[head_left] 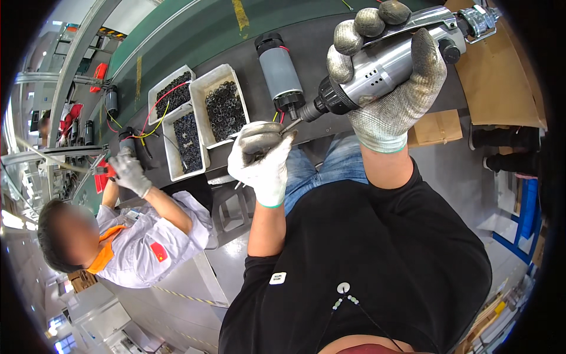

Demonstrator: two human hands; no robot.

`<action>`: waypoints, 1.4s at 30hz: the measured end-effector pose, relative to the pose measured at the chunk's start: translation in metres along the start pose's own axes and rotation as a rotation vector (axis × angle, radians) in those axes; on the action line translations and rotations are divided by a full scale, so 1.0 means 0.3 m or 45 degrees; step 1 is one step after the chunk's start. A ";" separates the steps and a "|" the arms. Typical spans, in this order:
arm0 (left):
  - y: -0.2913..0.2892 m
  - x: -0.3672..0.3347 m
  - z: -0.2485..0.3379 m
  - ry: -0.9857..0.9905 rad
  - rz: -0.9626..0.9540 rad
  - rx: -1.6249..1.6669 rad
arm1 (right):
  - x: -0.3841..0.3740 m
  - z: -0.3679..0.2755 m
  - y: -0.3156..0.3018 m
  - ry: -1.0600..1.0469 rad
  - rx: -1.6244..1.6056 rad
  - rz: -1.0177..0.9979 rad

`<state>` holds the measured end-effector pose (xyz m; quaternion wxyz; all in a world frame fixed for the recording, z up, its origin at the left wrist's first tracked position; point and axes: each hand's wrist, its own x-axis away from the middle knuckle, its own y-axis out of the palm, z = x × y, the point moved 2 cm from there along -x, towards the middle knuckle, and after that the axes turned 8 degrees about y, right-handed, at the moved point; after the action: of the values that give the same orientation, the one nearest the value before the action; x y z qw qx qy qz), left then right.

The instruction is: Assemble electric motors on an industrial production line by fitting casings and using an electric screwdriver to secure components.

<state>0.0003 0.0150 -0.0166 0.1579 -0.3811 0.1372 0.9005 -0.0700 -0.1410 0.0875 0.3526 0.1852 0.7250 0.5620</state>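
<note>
My right grip (392,112) is wrapped firmly around a silver power drill (374,75), thumb on one side and four fingers curled over the other. I have the left grip (259,162) closed, thumb and finger pinching at the tip of the drill's thin bit (290,125); from here I can't tell what its palm hides. One grey cylinder (279,72) lies on the table (236,53) just beyond the bit. To its left I count three white bins (207,84), all holding small black parts (224,112), ring-shaped in the bin nearest the cylinder.
</note>
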 end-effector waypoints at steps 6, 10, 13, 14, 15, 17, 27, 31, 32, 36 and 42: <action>0.001 -0.017 0.009 0.216 -0.116 -0.095 | -0.100 0.005 -0.033 0.054 -0.244 -0.677; 0.014 -0.018 0.011 0.038 -0.146 -0.119 | -0.092 -0.005 -0.096 0.061 -0.110 -0.316; 0.066 -0.043 0.021 -0.649 -0.474 -0.775 | -0.136 0.003 -0.189 0.101 -0.352 -0.915; 0.064 -0.026 -0.008 -0.652 -0.467 -0.776 | -0.106 -0.022 -0.197 0.063 -0.031 -0.707; 0.057 0.014 -0.066 -0.594 -0.594 -0.920 | -0.073 -0.053 -0.205 0.023 0.285 -0.494; 0.047 0.079 -0.162 -0.477 -0.846 -1.209 | -0.057 -0.061 -0.226 -0.003 0.592 -0.277; 0.029 0.141 -0.299 -0.103 -1.050 -1.431 | -0.056 -0.001 -0.313 -0.060 1.141 -0.134; -0.008 0.181 -0.347 0.394 -1.074 -1.472 | -0.065 0.016 -0.334 -0.038 1.121 -0.082; -0.018 0.184 -0.353 0.367 -1.025 -1.449 | -0.068 0.021 -0.338 -0.030 1.109 -0.071; 0.012 0.174 -0.311 0.196 -0.988 -1.416 | -0.078 0.062 -0.360 -0.032 1.036 -0.116; 0.029 0.185 -0.336 -0.091 -0.791 -1.352 | -0.092 0.111 -0.349 0.013 1.090 -0.099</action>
<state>0.0250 -0.0201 -0.1236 0.2059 -0.3993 -0.4530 0.7700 -0.0140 -0.1680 -0.0071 0.2610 0.2846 0.9010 0.1976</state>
